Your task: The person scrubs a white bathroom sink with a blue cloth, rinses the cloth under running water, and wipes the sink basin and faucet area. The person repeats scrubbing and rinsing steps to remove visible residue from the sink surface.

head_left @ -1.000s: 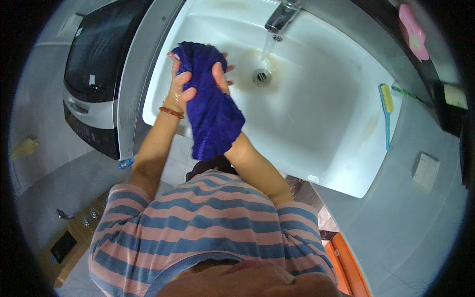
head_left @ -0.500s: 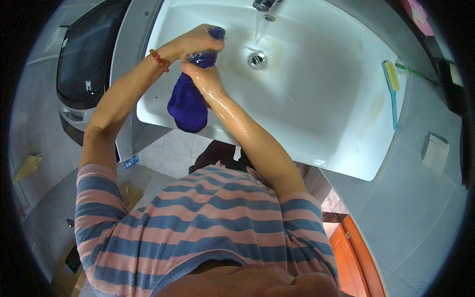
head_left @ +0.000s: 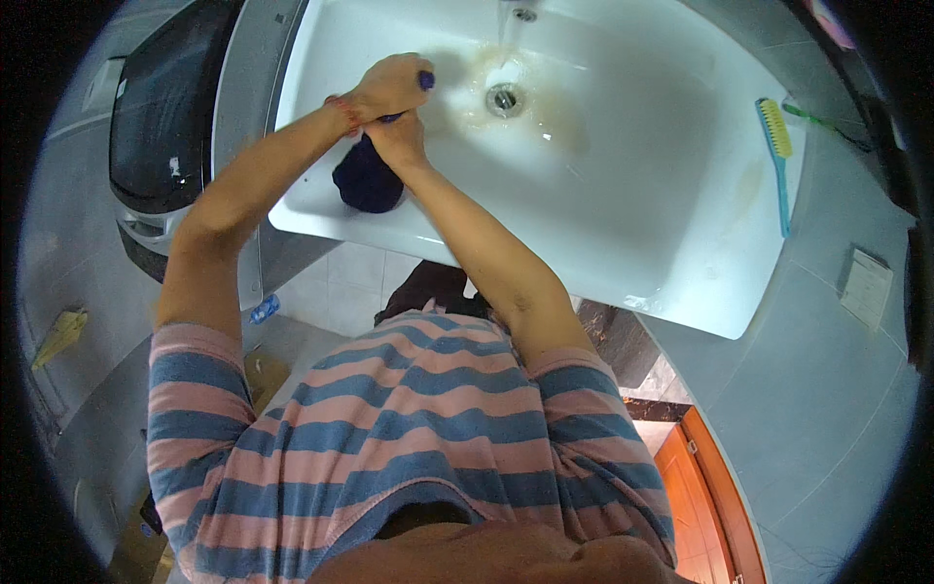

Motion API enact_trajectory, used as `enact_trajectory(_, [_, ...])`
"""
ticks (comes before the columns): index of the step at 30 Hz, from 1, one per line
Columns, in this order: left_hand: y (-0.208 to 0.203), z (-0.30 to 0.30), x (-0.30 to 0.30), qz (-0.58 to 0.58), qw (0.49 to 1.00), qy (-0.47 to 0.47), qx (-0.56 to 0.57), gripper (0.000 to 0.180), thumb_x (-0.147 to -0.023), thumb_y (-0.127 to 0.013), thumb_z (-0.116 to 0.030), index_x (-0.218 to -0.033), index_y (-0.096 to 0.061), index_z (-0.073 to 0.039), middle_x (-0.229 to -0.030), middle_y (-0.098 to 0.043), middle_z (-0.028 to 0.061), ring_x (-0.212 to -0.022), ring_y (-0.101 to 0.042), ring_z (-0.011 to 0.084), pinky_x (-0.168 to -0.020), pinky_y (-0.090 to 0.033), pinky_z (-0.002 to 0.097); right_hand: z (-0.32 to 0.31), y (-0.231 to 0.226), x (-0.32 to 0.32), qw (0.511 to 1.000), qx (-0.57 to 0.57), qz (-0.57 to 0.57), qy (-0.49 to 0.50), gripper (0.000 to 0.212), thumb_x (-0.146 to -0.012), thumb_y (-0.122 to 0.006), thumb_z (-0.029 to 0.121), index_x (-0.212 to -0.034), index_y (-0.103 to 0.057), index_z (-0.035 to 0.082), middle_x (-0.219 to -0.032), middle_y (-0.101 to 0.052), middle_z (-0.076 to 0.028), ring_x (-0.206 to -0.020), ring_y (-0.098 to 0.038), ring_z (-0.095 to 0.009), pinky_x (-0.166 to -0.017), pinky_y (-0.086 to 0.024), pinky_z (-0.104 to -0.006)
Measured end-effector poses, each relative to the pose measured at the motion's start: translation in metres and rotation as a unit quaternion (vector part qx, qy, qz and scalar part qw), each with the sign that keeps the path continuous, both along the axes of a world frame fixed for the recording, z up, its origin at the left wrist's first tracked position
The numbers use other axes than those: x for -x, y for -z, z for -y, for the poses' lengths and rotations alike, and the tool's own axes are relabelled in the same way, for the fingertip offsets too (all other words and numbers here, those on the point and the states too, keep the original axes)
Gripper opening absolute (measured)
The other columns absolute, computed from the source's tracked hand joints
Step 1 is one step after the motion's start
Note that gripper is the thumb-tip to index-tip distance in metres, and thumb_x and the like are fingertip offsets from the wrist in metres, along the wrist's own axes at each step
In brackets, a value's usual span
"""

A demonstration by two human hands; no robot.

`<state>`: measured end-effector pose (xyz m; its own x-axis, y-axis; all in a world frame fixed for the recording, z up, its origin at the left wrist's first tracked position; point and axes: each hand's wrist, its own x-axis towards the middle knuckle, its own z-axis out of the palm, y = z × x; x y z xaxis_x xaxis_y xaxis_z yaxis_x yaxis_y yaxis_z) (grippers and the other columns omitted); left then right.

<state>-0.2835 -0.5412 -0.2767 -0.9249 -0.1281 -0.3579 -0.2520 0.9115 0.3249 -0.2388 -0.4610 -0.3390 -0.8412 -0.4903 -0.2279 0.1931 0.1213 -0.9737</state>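
Tightly gripping purple cloth [head_left: 369, 180] in clenched left hand [head_left: 390, 86] and, just nearer, clenched right hand [head_left: 400, 144], hiding its middle, over the left of white sink [head_left: 623, 175]; with falling water [head_left: 503, 34] near the drain [head_left: 505, 100], cut off at the far edge.

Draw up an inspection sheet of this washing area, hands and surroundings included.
Surface: white basin, brownish marks around the drain; water stream running.
Handled item: dark purple cloth, bunched over the basin's left side, its lower end hanging free.
Clutter: blue brush with yellow bristles on the right rim; slim green item beside it, kind unclear.
Hands: left hand and right hand both closed on the cloth.
Cables: nothing seen for certain.
Surroundings: black-lidded machine at left; orange door lower right.
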Motion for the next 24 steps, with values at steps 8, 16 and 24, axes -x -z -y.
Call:
enact_trajectory(8, [-0.057, -0.014, -0.120, 0.039, 0.847, -0.286, -0.446, 0.095, -0.065, -0.075, -0.045, -0.134, -0.028, 0.000, -0.119, -0.048, 0.0178, -0.108, -0.050, 0.0228, -0.092, -0.039, 0.0332, -0.047, -0.078, 0.049, 0.915, 0.244, 0.317, -0.039, 0.064, -0.068, -0.075, 0.021, -0.116, -0.039, -0.001, -0.103, -0.052, -0.010, -0.096, -0.051, -0.019, -0.081, -0.045, -0.0317])
enact_trajectory(16, [-0.157, -0.016, -0.094, -0.242, 0.675, -0.382, -0.582, 0.046, -0.083, -0.060, -0.033, -0.116, -0.051, -0.002, -0.104, -0.060, 0.0079, -0.098, -0.057, 0.0181, -0.092, -0.041, 0.0311, -0.119, -0.101, 0.060, 0.906, -0.044, 0.251, -0.339, 0.064, -0.074, -0.069, 0.039, -0.117, -0.046, -0.003, -0.109, -0.054, -0.015, -0.101, -0.055, -0.022, -0.081, -0.047, -0.0350])
enact_trajectory(24, [-0.137, 0.006, -0.084, -0.276, 0.690, -0.251, -0.621, 0.074, -0.082, -0.061, -0.018, -0.137, -0.017, 0.004, -0.139, -0.027, 0.0153, -0.125, -0.034, 0.0171, -0.098, -0.034, 0.0254, -0.105, -0.145, 0.017, 0.928, 0.192, 0.108, -0.301, 0.045, -0.078, -0.067, 0.026, -0.112, -0.053, 0.001, -0.102, -0.061, -0.013, -0.082, -0.062, -0.022, -0.072, -0.049, -0.0303])
